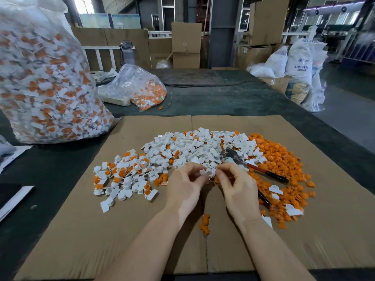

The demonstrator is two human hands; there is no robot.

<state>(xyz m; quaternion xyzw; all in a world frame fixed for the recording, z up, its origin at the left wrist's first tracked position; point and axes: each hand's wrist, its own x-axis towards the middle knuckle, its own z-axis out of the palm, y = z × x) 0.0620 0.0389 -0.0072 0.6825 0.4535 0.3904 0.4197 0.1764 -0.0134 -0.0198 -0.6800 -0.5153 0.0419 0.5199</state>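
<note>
A small white plastic part (208,173) sits between my two hands, just above the flattened cardboard sheet (142,230). My left hand (185,188) pinches its left side with thumb and fingertips. My right hand (236,188) pinches its right side, fingers curled. Behind them lies a heap of loose white parts (194,147), some fitted with orange inserts (121,171) at the left. A heap of orange pieces (282,159) spreads at the right. Red-and-black-handled pliers (257,169) lie on the heap beyond my right hand.
A big clear bag of white-and-orange parts (46,78) stands at the left. A smaller open bag (140,88) lies further back on the dark table (223,98). A few orange pieces (205,224) lie near my wrists. Cardboard boxes (186,45) and white sacks (300,63) stand behind.
</note>
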